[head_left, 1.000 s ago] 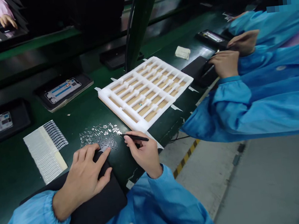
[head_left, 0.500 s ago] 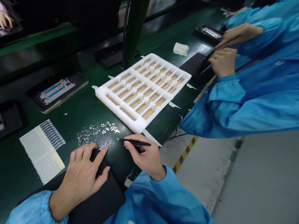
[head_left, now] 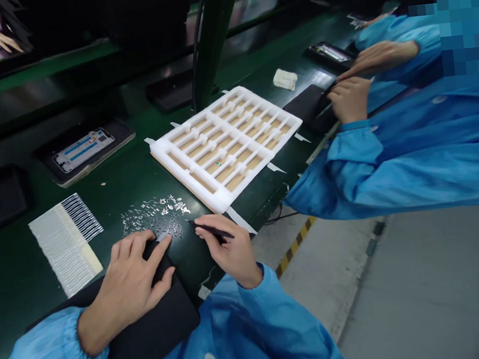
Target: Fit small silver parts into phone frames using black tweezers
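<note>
My left hand [head_left: 131, 286] lies with its fingers spread over a black pad [head_left: 153, 340] at the near edge of the bench. Its fingertips reach the near side of a scatter of tiny shiny metal pieces [head_left: 154, 216]. Under the palm, part of the pad is hidden. My right hand [head_left: 231, 248] is closed on slim black tweezers [head_left: 219, 232], held like a pen. Their tip points left, just beside the metal pieces, and I cannot make out anything in it. A card with rows of thin strips [head_left: 66, 247] is to the left of the pieces.
A white slotted foam tray [head_left: 224, 198] sits on the green bench, taped around its edges. Phone frames [head_left: 84, 150] rest on black holders at the left. To the right, a co-worker's hands [head_left: 352, 98] work near a folded white cloth [head_left: 284, 79].
My right hand has tilted slightly, and the tweezers have turned with it. My left hand keeps its place on the pad. The whole view has shifted a little.
</note>
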